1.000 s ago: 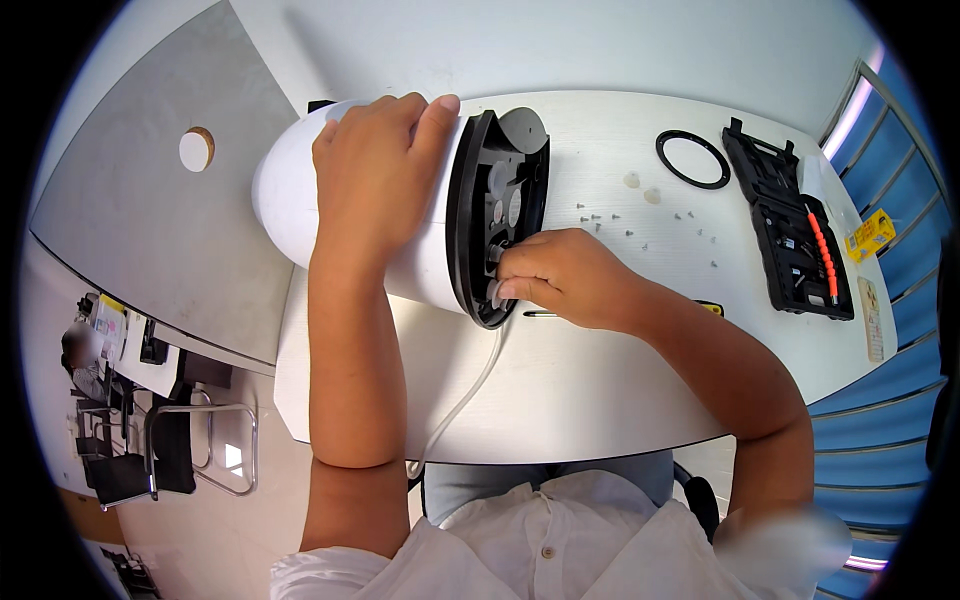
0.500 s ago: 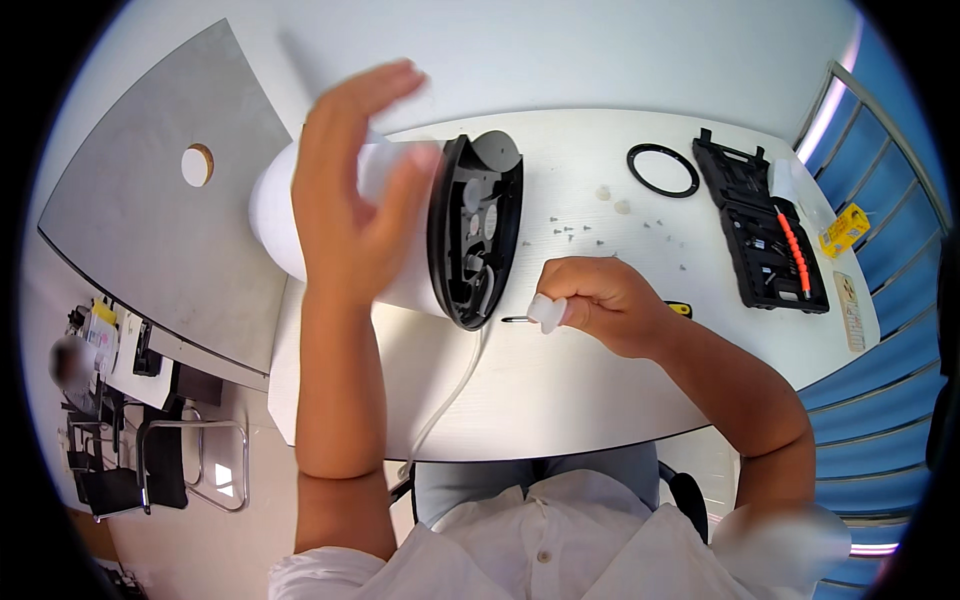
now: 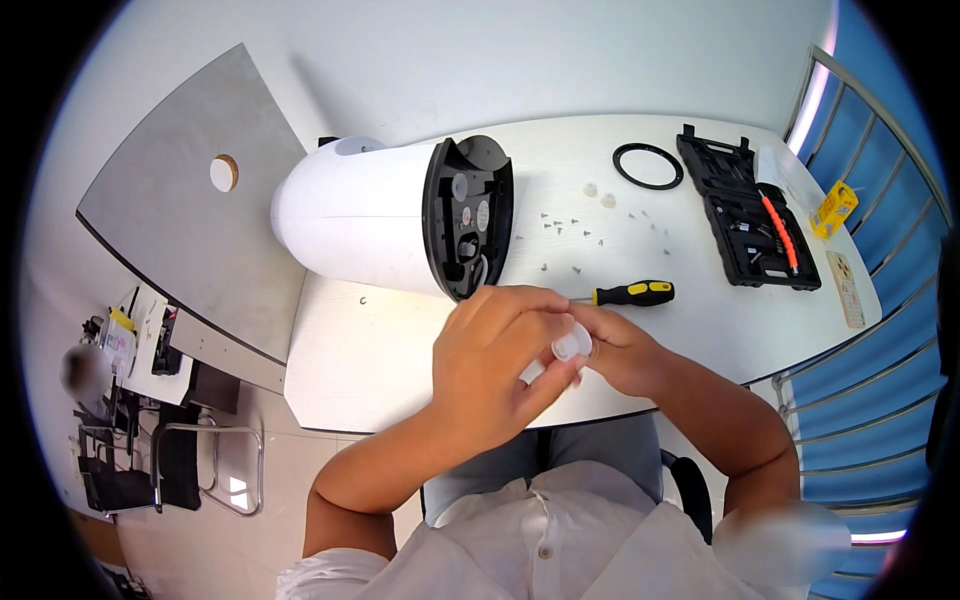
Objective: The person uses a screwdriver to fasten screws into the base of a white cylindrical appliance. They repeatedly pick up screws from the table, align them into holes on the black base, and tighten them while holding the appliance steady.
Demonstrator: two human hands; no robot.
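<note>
In front of me, my left hand (image 3: pixel 495 355) and my right hand (image 3: pixel 622 350) meet over a small translucent white plastic cap-like part (image 3: pixel 572 344). The left thumb and fingers close on it from one side, and the right fingers pinch it from the other. Just beyond my hands lies a screwdriver (image 3: pixel 640 293) with a black and yellow handle; my left hand hides its tip. A large white cylindrical appliance (image 3: pixel 360 215) rests on its side to the left. Its black base (image 3: pixel 470 215) faces right, with the recessed inside showing.
Several small screws (image 3: pixel 560 225) and two translucent plastic pieces (image 3: pixel 608 201) are scattered on the white table (image 3: pixel 370 370). Farther right are a black ring (image 3: pixel 648 182), an unfolded black toolbox (image 3: pixel 765 245) with an orange flexible shaft (image 3: pixel 779 232), and a yellow box (image 3: pixel 834 208).
My left hand has come down from above the appliance to the plastic part held in my right hand. The screwdriver handle, earlier mostly covered by my right hand, now shows. The view has shifted slightly.
</note>
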